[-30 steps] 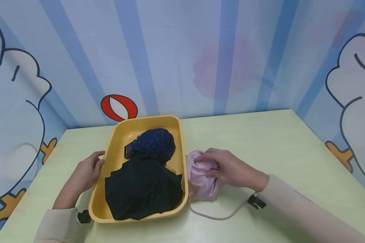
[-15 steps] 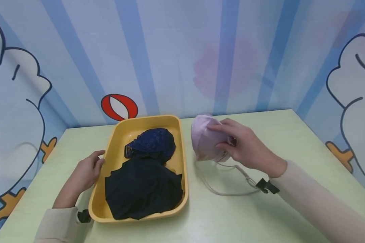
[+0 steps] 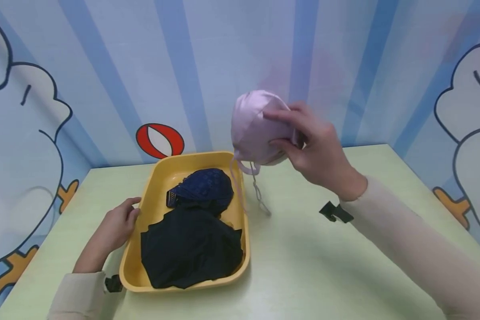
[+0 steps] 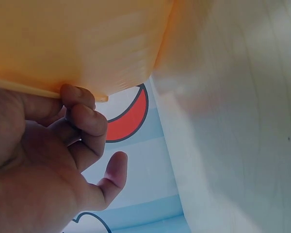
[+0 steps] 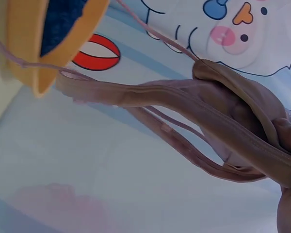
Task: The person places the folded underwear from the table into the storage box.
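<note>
My right hand point(image 3: 318, 149) pinches a folded pale pink bra point(image 3: 256, 126) between thumb and fingers, high above the table and right of the yellow tray. Its thin straps point(image 3: 258, 191) dangle toward the tray's right rim; in the right wrist view the bands point(image 5: 184, 102) stretch across, with fingers partly hidden at the right edge. My left hand point(image 3: 114, 226) holds the left rim of the yellow tray point(image 3: 129, 271). In the left wrist view its fingers point(image 4: 87, 119) curl at the rim. Inside the tray lie a folded navy lace bra point(image 3: 204, 189) and a black cloth garment point(image 3: 192, 249).
The tray stands on a pale green table point(image 3: 304, 275), close to its back edge. Behind and at both sides rise blue striped cartoon panels point(image 3: 208, 66). A small black camera mount point(image 3: 336, 212) sits at the right wrist, another point(image 3: 113, 283) at the left.
The right hand has lifted the pink bra off the table beside the tray, moving up and away, so its straps now hang free. The left hand and tray stay put.
</note>
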Tool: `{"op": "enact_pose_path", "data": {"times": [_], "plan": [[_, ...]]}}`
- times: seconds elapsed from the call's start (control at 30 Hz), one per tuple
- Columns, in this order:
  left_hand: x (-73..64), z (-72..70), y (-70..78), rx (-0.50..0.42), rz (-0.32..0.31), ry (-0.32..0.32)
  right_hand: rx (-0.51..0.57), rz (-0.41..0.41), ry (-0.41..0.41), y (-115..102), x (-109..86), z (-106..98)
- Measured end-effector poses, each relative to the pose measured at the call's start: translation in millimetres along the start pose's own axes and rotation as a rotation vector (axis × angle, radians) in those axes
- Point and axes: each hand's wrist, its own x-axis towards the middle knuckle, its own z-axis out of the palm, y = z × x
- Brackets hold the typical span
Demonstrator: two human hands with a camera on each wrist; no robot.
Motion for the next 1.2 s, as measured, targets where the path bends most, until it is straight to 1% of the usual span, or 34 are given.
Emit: {"op": "enact_pose_path", "data": {"times": [0.1,0.2,0.27,0.37,0.5,0.6,0.67,0.77,0.87,0.93,1.07,1.2], "plan": [[-1.0,-0.8,0.3,-0.001,-0.001,0.001,0.009,-0.063,0.058,-3.7,19.3,0.9],[-3.0,-1.3,0.0,0.005,0.005,0.012,0.040,-0.128,0.108,-5.9,36.2,6.7],[-3.8,-1.4,0.0,0.009,0.008,0.018,0.053,-0.170,0.138,-6.3,45.5,12.1],[-4.8,0.1,0.7,0.008,-0.001,0.021,0.094,-0.211,0.185,-6.2,55.4,22.3],[-6.3,1.1,2.4,0.000,-0.027,0.012,0.127,-0.238,0.227,-5.7,60.3,39.3],[-7.4,0.4,3.7,-0.004,-0.029,0.010,0.141,-0.247,0.213,-4.5,56.2,55.7],[-8.0,-0.5,4.5,-0.004,-0.024,0.017,0.160,-0.244,0.181,-3.3,50.7,68.2],[-7.9,-1.4,6.8,-0.009,-0.017,0.019,0.202,-0.213,0.131,0.5,41.4,87.9],[-7.8,-1.1,10.1,-0.017,-0.028,0.008,0.252,-0.150,0.085,7.1,31.3,107.0],[-7.8,-0.8,12.4,-0.025,-0.033,-0.002,0.265,-0.100,0.045,13.5,23.7,118.8],[-8.1,-0.6,16.6,-0.026,-0.030,-0.004,0.248,0.018,-0.056,28.6,8.8,137.6],[-8.6,0.6,19.0,-0.019,-0.010,0.010,0.209,0.139,-0.168,42.6,-4.4,151.2]]}}
